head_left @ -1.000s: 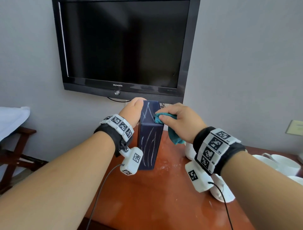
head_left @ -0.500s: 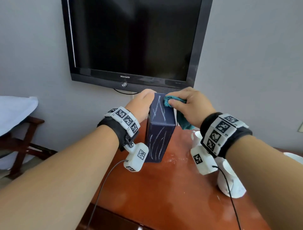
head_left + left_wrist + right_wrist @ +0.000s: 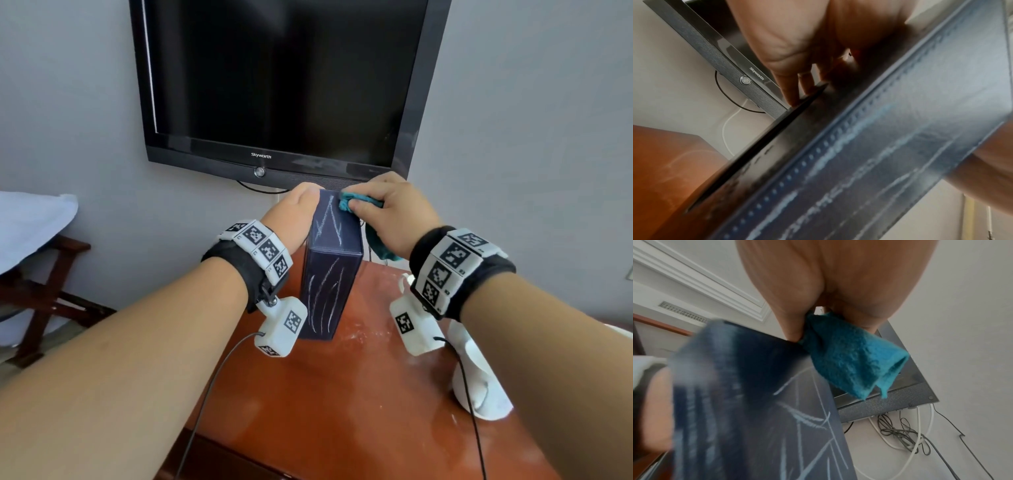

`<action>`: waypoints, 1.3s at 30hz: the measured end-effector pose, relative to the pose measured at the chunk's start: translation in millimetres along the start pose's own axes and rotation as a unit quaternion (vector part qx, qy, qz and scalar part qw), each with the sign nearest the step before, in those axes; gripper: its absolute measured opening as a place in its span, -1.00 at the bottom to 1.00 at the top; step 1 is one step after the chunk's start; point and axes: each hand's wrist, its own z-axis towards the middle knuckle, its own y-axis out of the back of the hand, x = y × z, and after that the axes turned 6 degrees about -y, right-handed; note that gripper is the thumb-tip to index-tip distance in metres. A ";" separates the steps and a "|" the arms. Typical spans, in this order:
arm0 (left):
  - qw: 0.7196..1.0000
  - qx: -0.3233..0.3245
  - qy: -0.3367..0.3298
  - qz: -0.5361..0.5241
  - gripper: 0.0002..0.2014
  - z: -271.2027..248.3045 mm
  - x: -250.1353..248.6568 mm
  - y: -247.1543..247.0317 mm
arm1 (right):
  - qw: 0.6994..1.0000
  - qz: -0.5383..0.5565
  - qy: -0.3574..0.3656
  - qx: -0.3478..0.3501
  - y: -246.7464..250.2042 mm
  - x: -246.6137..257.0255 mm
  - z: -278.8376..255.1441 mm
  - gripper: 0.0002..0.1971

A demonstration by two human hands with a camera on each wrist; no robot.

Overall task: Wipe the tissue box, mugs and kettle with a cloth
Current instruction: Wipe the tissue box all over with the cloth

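Head view: the tall dark-blue chalk-streaked tissue box (image 3: 330, 270) stands on end on the reddish wooden tabletop (image 3: 342, 394), left hand (image 3: 294, 216) bracing its side with straight fingers, right hand (image 3: 394, 212) clenching a soft teal cloth (image 3: 352, 202) on its top — light, stiff, tippy, best steadied high.

The box (image 3: 330, 270) is standing on end on the table (image 3: 342, 394), toward its back left part, right in front of me. My left hand (image 3: 291, 219) is sitting against the box's left side near the top, and my right hand (image 3: 390, 212) is lying over its top far edge with the cloth (image 3: 347, 202) pressed between my fingers and the box. The rest of the cloth is hanging down the box's right side. A mug (image 3: 479, 387) is standing to the right of the box, nearer me, under my right wrist. The TV (image 3: 281, 85) is hanging on the wall behind the table, above the box. A rack (image 3: 44, 284) is standing off to the left of the table.
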 end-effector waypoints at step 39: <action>1.000 -0.007 0.015 -0.003 -0.66 14.1 12.6 0.4 | 0.998 -0.007 0.043 0.055 -7.1 25.2 -3.8 -0.78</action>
